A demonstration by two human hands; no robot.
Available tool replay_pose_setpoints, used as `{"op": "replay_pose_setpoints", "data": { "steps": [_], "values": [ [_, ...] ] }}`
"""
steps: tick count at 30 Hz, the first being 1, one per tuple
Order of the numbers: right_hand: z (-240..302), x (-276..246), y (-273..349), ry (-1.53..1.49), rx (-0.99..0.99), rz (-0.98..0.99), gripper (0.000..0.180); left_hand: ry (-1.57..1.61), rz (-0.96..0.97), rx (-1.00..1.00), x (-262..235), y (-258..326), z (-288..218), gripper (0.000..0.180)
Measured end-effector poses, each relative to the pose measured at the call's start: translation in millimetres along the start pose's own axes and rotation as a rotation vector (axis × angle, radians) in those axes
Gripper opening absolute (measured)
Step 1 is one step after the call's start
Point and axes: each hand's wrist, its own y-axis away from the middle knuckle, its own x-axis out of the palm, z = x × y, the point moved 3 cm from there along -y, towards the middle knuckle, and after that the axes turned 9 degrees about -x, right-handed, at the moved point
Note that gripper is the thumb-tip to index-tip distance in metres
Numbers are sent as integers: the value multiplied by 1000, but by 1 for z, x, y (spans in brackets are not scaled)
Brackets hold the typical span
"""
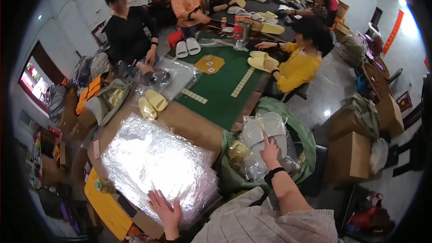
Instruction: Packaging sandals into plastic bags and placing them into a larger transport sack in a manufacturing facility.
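My left hand lies flat, fingers spread, on the near edge of a stack of shiny clear plastic bags on the brown table. My right hand, a black band on its wrist, reaches into a green sack at my right and rests on a bagged pair of grey slippers. Whether it grips them I cannot tell. More clear-wrapped slippers fill the sack around it.
A yellow slipper pair lies past the bags. A green mat carries tile rows and white slippers. A person in black and a person in yellow work at the table. Cardboard boxes stand at right.
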Motion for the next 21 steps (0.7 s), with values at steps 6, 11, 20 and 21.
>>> {"op": "replay_pose_setpoints", "data": {
  "steps": [6,11,20,21],
  "values": [
    [17,-17,-43,124,-32,56,103,29,-21,-5,2,-1,0,82],
    [106,-68,-40,201,-141,-160,86,75,-69,-23,-6,-4,6,83],
    [317,-111,-5,-857,-1131,-95,43,703,-173,-179,-27,-1,30,65],
    [323,-108,-7,-857,-1142,-95,43,572,-241,-256,-41,-2,27,62]
  ]
}}
